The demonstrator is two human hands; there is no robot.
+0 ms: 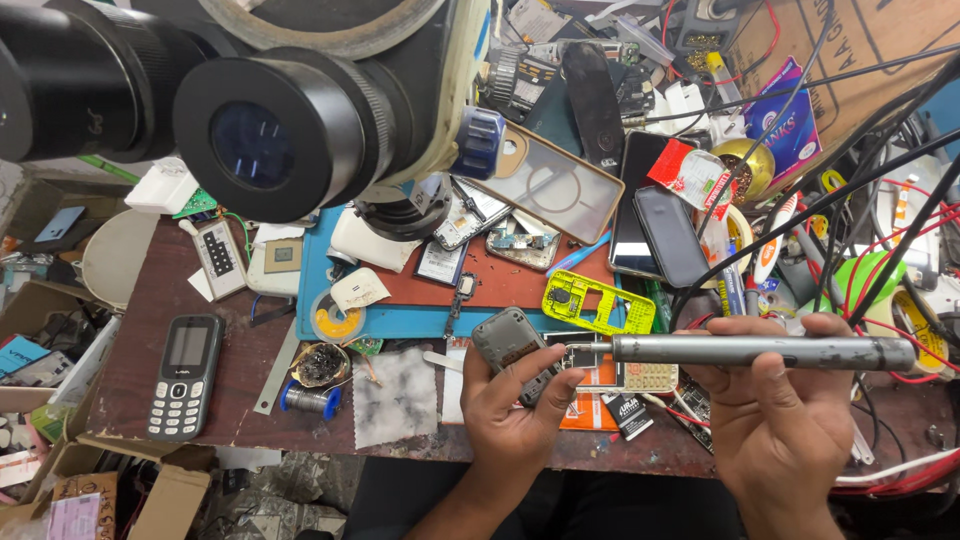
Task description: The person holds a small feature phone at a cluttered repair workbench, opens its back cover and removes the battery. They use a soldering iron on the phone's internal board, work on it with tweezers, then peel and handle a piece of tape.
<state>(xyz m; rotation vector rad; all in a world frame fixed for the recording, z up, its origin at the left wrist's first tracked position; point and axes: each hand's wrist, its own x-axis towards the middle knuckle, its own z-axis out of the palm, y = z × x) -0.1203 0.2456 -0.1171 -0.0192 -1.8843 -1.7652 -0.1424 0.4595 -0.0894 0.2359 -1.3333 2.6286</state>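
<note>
Phone casing (512,350) in left hand's (515,415) grip, right hand (775,420) clamping a screwdriver (750,351) above the cluttered brown workbench (140,360)

A scuffed, matt grey metal tool (760,351) is gripped. A dull grey plastic phone shell (512,352) is held. Glossy black plastic is seen on the microscope eyepiece (268,135). The wooden table (140,350) looks worn and matt. A rough white cloth (398,395) is laid out. Shiny wire is wound on the spool (310,400).
</note>
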